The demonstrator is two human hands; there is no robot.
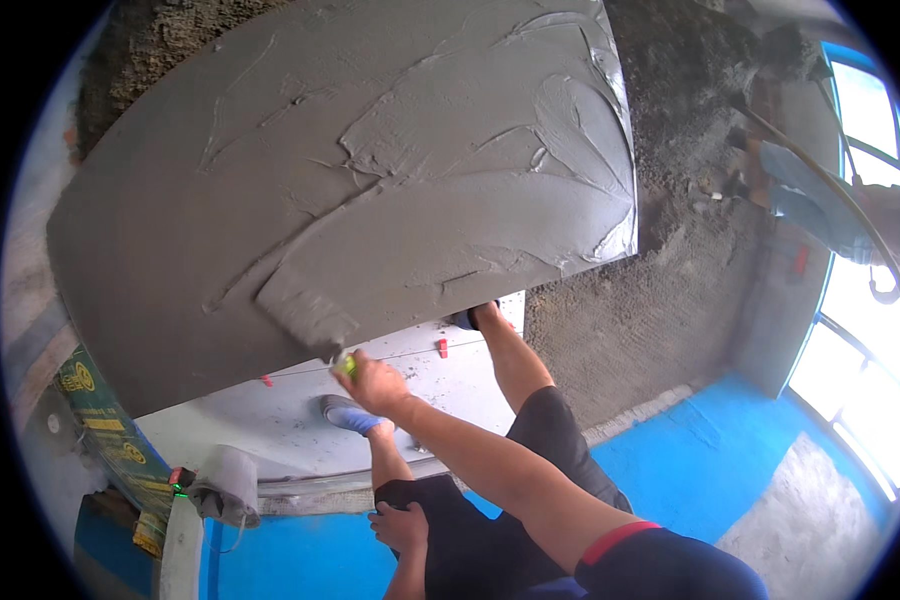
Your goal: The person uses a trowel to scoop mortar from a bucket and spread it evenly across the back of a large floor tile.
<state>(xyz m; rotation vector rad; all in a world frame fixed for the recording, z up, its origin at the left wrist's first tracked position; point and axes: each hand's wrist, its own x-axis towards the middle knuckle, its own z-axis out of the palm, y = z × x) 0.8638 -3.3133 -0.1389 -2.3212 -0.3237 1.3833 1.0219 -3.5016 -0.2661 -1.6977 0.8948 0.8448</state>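
Observation:
My right hand [375, 385] is closed around the yellow-green handle of a trowel [315, 318]. The trowel's flat blade, smeared with grey mortar, lies against the wet mortar near the lower edge of a large slab [170, 290]. Grey mortar covers the slab, smooth at the left, with ridges and swirls across the middle and right. A thin pale edge shows along its right side. My left hand [400, 527] rests on my thigh against the black shorts, its fingers spread and holding nothing.
My feet are on pale tiles [300, 430] with a red wedge [442, 348] at a joint. Rough mortar [650, 310] lies to the right, blue floor covering [660, 450] nearer. A grey cylindrical container [227, 487] and a green-yellow wrapped strip [100, 410] stand at left.

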